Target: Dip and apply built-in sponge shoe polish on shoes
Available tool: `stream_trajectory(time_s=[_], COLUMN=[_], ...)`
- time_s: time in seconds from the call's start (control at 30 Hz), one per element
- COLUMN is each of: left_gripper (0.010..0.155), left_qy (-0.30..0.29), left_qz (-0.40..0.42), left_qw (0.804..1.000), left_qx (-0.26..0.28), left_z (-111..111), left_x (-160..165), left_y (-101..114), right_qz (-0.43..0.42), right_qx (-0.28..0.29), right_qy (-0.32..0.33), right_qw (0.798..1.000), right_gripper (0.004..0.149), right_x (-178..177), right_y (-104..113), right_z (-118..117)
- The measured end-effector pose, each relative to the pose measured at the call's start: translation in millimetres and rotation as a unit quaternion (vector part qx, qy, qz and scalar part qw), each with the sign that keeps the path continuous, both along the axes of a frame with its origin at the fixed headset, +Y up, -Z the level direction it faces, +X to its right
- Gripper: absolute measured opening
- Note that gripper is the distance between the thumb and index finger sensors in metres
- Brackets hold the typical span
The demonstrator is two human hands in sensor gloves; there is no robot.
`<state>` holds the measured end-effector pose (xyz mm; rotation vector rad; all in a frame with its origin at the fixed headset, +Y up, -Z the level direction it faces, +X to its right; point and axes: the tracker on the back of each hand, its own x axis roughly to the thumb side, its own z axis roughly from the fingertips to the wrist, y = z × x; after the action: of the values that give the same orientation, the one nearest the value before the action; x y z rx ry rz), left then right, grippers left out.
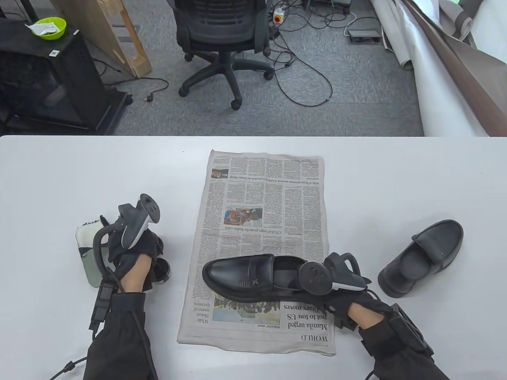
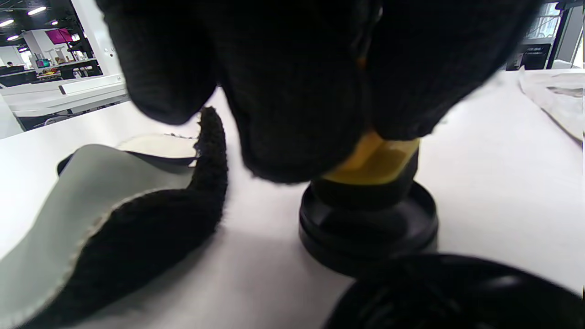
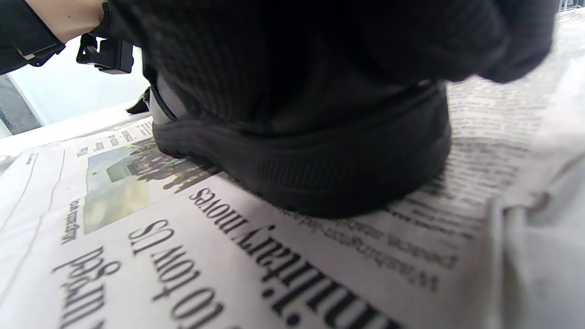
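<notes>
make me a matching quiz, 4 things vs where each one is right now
Things:
1. shoe
2. second shoe
3. sponge
4. cloth

Places:
a. bare table, right of the newspaper
b. under the left hand, in the polish tin
c. on the newspaper
d. far left, beside the left hand

Pairs: 1-c, 2-a, 3-b, 4-d

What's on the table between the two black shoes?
In the table view, only the right hand, gripping the heel of the shoe on the newspaper; then bare table before the other shoe.

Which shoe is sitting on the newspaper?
The shiny black shoe held by the right hand. The other shoe sits on the bare table.
</notes>
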<state>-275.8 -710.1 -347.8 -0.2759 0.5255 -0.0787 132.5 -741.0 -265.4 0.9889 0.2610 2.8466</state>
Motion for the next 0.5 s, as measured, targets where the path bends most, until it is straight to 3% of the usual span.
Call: stream_trajectory(time_s=[0.5], left_gripper=[0.051], left_qy=[0.003], left_qz=[-0.01], left_qw=[1.0], left_qx=[-0.023], left_z=[-8.3], left_x=[-1.7], left_y=[-13.9], right_qz=[0.001], right_qx=[0.001], right_qy=[-0.002], right_qw=[1.0], right_gripper=[0.039], right_x=[0.3], right_y=[0.2], right_z=[0.3])
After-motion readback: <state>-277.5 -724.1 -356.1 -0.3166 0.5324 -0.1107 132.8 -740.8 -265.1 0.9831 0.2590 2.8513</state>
